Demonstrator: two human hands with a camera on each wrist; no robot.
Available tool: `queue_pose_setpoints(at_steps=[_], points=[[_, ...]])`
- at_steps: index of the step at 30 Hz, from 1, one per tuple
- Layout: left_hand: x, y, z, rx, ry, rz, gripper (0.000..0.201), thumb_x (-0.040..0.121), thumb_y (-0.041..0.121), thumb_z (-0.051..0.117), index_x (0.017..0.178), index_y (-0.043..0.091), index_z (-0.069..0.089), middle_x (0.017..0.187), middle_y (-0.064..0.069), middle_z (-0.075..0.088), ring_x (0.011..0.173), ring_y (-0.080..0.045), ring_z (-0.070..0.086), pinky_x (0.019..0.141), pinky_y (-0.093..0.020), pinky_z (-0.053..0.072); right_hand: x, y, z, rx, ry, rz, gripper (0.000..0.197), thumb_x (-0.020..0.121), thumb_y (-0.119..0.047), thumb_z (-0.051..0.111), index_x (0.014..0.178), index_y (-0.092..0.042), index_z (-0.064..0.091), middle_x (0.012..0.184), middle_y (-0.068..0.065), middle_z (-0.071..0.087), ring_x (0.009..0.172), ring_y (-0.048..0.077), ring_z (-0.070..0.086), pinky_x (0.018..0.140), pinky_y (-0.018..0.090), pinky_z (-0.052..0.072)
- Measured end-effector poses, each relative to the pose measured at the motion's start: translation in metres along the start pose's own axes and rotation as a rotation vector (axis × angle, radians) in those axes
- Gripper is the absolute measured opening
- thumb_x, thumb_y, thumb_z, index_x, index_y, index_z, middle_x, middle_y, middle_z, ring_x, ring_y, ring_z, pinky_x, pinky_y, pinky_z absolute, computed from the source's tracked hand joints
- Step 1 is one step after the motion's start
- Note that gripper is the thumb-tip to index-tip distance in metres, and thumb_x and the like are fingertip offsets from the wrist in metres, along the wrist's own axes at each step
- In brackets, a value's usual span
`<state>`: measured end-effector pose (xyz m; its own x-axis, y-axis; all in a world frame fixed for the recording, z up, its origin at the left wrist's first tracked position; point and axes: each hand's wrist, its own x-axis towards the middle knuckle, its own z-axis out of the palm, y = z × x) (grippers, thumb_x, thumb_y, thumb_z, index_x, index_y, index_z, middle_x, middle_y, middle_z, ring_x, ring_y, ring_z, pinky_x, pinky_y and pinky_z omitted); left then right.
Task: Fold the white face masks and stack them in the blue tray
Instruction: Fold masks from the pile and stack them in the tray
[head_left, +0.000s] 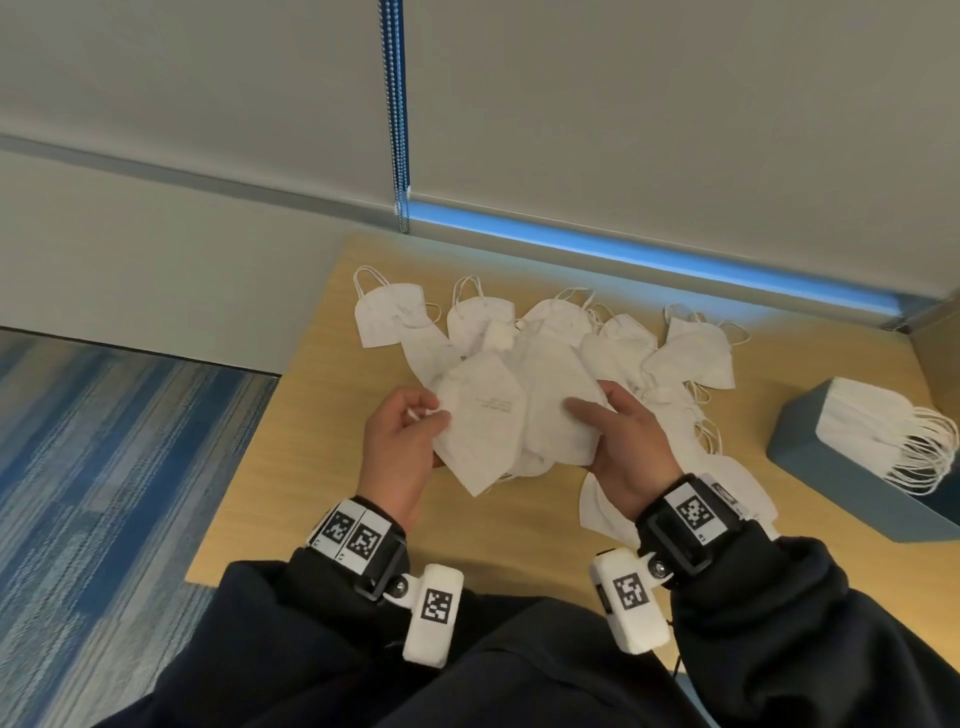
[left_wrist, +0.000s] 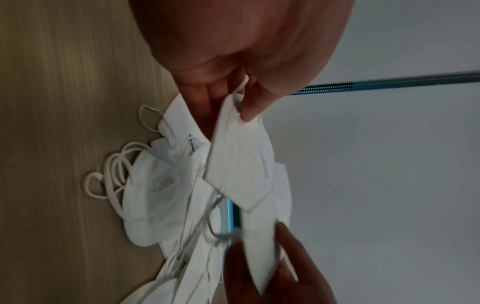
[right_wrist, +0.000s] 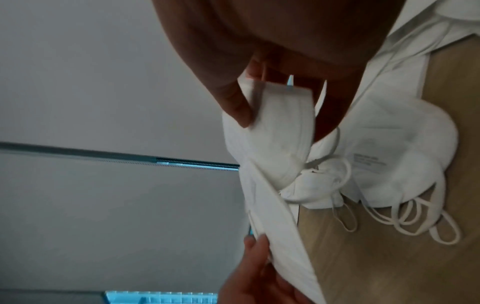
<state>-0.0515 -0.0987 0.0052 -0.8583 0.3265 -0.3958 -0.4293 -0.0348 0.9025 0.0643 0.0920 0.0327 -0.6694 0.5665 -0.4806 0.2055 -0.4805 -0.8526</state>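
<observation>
Both hands hold one white face mask up over the wooden table, its two halves spread apart. My left hand pinches the mask's left end between thumb and fingers. On the other side, my right hand pinches the right end, thumb on top. Behind and beside the hands lies a loose pile of several white masks. The blue tray stands at the right with a stack of folded masks in it, ear loops hanging out.
The table meets a grey wall at the back, where a beaded blind cord hangs down. Blue striped carpet lies left of the table. One more mask lies under my right wrist.
</observation>
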Motion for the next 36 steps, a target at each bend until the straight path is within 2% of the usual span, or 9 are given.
queue_pose_setpoints(at_steps=[3,6,11,17,22,26,29,33,36], points=[[-0.001,0.000,-0.009,-0.060,0.028,-0.004,0.022,0.094,-0.005,0.059,0.089,0.016,0.061,0.104,-0.004,0.062,0.091,-0.020,0.065,0.059,-0.029,0.057,0.000,0.001,-0.006,-0.015,-0.007,0.027,0.032,0.090,0.000,0.068,0.119,-0.014,0.070,0.118,0.012,0.074,0.106,0.033,0.070,0.089,0.057,0.056],[0.002,0.002,-0.016,-0.091,0.046,-0.020,0.027,0.093,-0.007,0.054,0.088,0.018,0.061,0.106,-0.005,0.064,0.088,-0.022,0.063,0.054,-0.029,0.053,-0.002,-0.001,-0.003,-0.096,0.033,-0.121,0.027,0.086,0.007,0.068,0.101,-0.013,0.077,0.104,0.000,0.076,0.103,0.021,0.068,0.082,0.034,0.056],[0.005,0.007,-0.024,-0.055,0.059,-0.072,0.025,0.094,-0.002,0.053,0.087,0.020,0.063,0.102,-0.009,0.068,0.083,-0.023,0.060,0.059,-0.030,0.045,0.000,-0.014,-0.001,-0.360,0.075,-0.383,0.034,0.075,0.010,0.072,0.080,-0.022,0.079,0.142,-0.006,0.050,0.139,0.003,0.040,0.105,0.028,0.039],[0.009,0.036,-0.025,-0.179,0.049,0.005,0.026,0.095,-0.001,0.057,0.085,0.022,0.064,0.108,-0.009,0.068,0.093,-0.026,0.063,0.066,-0.034,0.048,0.002,-0.009,0.001,-0.370,0.061,-0.449,0.038,0.068,0.011,0.070,0.071,-0.025,0.081,0.108,0.009,0.054,0.101,0.010,0.052,0.078,0.027,0.046],[0.010,0.052,0.004,-0.057,-0.109,0.064,0.028,0.091,0.003,0.066,0.079,0.028,0.069,0.108,-0.004,0.067,0.098,-0.025,0.065,0.072,-0.037,0.052,-0.001,0.004,0.002,-0.246,-0.060,-0.445,0.052,0.074,0.022,0.069,0.062,-0.028,0.079,0.118,0.008,0.062,0.109,0.014,0.061,0.090,0.028,0.050],[0.003,0.028,0.036,0.216,-0.227,0.082,0.022,0.086,0.003,0.073,0.094,0.023,0.067,0.109,0.004,0.066,0.101,-0.016,0.064,0.081,-0.030,0.053,-0.005,0.014,0.006,-0.215,-0.127,-0.500,0.045,0.077,0.023,0.068,0.091,-0.018,0.080,0.116,0.011,0.071,0.108,0.023,0.068,0.093,0.039,0.054],[0.002,0.013,0.049,0.291,-0.189,0.160,0.026,0.083,0.007,0.074,0.095,0.029,0.066,0.106,0.008,0.067,0.104,-0.016,0.062,0.090,-0.037,0.054,-0.008,0.014,0.004,-0.089,-0.148,-0.430,0.045,0.081,0.017,0.059,0.118,-0.008,0.064,0.121,0.012,0.068,0.110,0.029,0.066,0.088,0.043,0.054],[0.004,0.011,0.057,0.397,-0.168,0.300,0.046,0.081,0.009,0.078,0.113,0.035,0.057,0.105,0.017,0.065,0.100,-0.011,0.062,0.091,-0.038,0.052,-0.009,0.008,0.002,0.032,0.052,-0.271,0.054,0.075,-0.016,0.075,0.126,-0.021,0.060,0.125,0.009,0.063,0.111,0.028,0.065,0.084,0.043,0.056],[-0.001,0.011,0.063,0.403,-0.198,0.371,0.081,0.079,0.012,0.084,0.135,0.047,0.037,0.114,0.013,0.062,0.094,-0.013,0.062,0.082,-0.031,0.054,-0.004,0.008,-0.008,-0.089,0.167,-0.302,0.078,0.069,-0.007,0.087,0.134,-0.033,0.051,0.133,0.007,0.058,0.118,0.027,0.064,0.092,0.047,0.058]])
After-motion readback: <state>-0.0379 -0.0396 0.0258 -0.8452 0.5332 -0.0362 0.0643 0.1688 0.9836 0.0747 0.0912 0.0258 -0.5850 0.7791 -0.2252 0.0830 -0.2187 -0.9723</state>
